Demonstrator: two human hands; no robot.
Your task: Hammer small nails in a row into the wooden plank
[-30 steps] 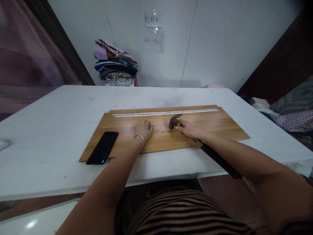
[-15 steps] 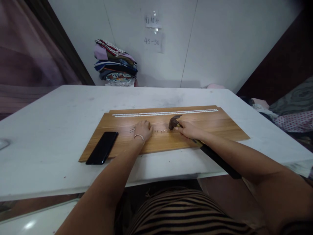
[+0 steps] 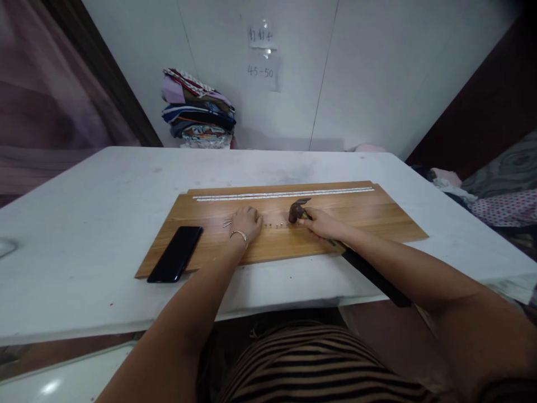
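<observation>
Hammer [image 3: 356, 262] in right hand [image 3: 325, 224], fingers [image 3: 315, 214] wrapped just behind its head; left hand [image 3: 246, 223] beside nail row [image 3: 276, 225], finger grip unclear.

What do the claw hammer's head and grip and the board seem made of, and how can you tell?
Hammer head: probably rusty steel, dull brown. Hammer grip: perhaps rubber or plastic, matte black. Board: wood or wood-look laminate, smooth, slightly shiny, with streaked grain.
</observation>
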